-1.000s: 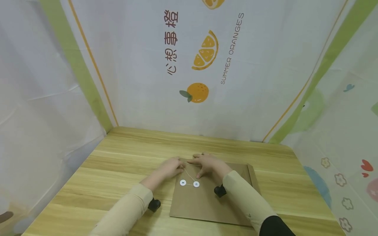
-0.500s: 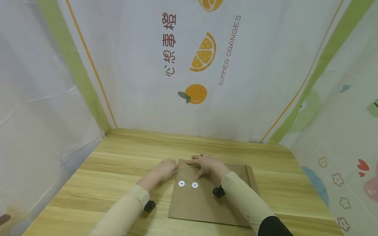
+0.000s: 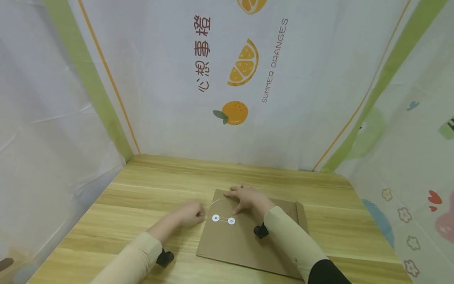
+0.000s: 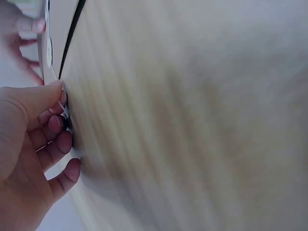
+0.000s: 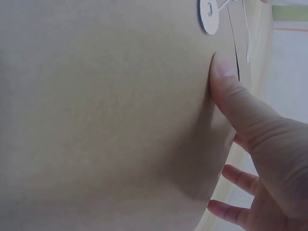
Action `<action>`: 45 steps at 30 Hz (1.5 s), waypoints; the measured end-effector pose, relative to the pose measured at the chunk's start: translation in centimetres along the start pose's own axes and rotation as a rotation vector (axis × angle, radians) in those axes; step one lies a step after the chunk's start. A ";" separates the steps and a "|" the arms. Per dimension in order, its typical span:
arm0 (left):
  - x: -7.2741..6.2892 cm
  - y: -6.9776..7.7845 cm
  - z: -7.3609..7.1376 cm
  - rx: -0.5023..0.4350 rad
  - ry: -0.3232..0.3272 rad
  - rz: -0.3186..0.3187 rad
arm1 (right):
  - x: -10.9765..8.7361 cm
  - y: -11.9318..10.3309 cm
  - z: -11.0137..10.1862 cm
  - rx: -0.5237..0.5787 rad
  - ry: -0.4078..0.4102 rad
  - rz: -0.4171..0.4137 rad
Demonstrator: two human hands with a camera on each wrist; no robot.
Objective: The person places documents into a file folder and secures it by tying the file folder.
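Observation:
A brown kraft paper document envelope [image 3: 244, 248] lies flat on the wooden table. Two white button discs, the left one [image 3: 215, 218] and the right one [image 3: 231, 221], sit near its left end with thin white string [image 3: 223, 220] running between them. Just off the envelope's left edge, my left hand [image 3: 191, 213] pinches the string [image 4: 54, 72] between thumb and index finger, the other fingers curled loosely. My right hand [image 3: 247, 198] rests spread on the envelope's far edge. In the right wrist view its thumb [image 5: 231, 91] presses the surface near a disc [image 5: 209, 18], fingers reaching past the edge.
The wood-grain table [image 3: 149, 185] extends around the envelope on all sides. A white curtain [image 3: 170, 118] with orange prints hangs behind it, and more printed curtain stands on both sides. A black wrist camera [image 3: 261, 231] sits over the envelope below the right wrist.
My left hand has moved left and toward me, drawing the string off the envelope's left edge; the string now runs doubled between the discs. The envelope has turned slightly. My right hand stays nearly put.

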State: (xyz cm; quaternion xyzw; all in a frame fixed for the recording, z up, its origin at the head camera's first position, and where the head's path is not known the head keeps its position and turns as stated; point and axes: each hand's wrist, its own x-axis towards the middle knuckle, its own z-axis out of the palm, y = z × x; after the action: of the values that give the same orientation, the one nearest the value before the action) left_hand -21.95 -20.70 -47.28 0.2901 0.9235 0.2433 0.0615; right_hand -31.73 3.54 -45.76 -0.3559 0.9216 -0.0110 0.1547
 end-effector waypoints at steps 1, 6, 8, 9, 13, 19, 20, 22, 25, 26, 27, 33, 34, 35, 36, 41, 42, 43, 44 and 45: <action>-0.2 0.2 0.2 0.006 0.000 0.012 | 0.0 0.0 0.1 0.003 -0.001 0.000; -0.6 0.7 1.2 0.050 0.002 0.093 | -0.1 -0.1 0.2 0.032 -0.017 0.009; -0.6 0.8 1.5 0.069 0.003 0.121 | -0.2 -0.3 0.2 0.036 -0.025 0.011; -0.7 0.9 1.6 0.067 0.002 0.126 | -0.2 -0.3 0.2 0.036 -0.026 0.012; -0.9 1.6 1.7 0.150 0.032 0.199 | -0.2 -0.6 0.1 0.035 -0.034 0.012; -1.3 3.6 2.5 0.292 0.050 0.246 | -0.1 -0.6 0.0 0.020 -0.045 0.008; -1.3 4.1 2.7 0.310 0.049 0.241 | -0.1 -0.6 0.0 0.016 -0.044 0.006; -1.4 5.0 3.1 0.346 0.046 0.229 | -0.1 -0.5 0.0 0.015 -0.044 0.005; -1.5 6.4 3.7 0.420 0.039 0.201 | -0.1 -0.5 0.0 0.020 -0.042 0.001; -1.5 6.8 4.0 0.427 0.031 0.189 | -0.1 -0.5 -0.1 0.022 -0.044 0.002; -1.5 7.3 4.2 0.434 0.027 0.184 | -0.1 -0.4 -0.1 0.023 -0.045 0.001; -1.1 9.8 5.7 0.450 0.026 0.203 | -0.2 -0.4 -0.1 0.018 -0.044 0.000; -0.9 10.2 6.0 0.456 0.032 0.216 | -0.2 -0.4 0.0 0.016 -0.043 -0.001; -0.7 10.6 6.3 0.457 0.039 0.228 | -0.2 -0.3 0.0 0.014 -0.043 -0.001; -0.5 10.9 6.6 0.457 0.046 0.242 | -0.2 -0.3 0.0 0.012 -0.043 -0.001; 0.4 12.5 8.2 0.455 0.075 0.333 | -0.1 -0.2 0.1 0.025 -0.048 0.006; 0.5 12.7 8.4 0.461 0.077 0.355 | -0.1 -0.2 0.2 0.026 -0.049 0.005; 0.6 12.9 8.6 0.474 0.082 0.377 | -0.1 -0.1 0.2 0.025 -0.050 0.002; 0.6 13.1 8.8 0.472 0.078 0.394 | -0.1 -0.1 0.2 0.025 -0.049 -0.002; 0.7 13.3 8.8 0.474 0.074 0.407 | -0.1 -0.1 0.2 0.023 -0.050 -0.005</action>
State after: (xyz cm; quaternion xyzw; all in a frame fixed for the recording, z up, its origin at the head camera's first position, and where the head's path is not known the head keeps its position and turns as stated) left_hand -13.52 -7.17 -48.54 0.4664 0.8790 0.0388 -0.0915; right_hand -31.53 3.50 -45.88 -0.3564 0.9163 -0.0132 0.1820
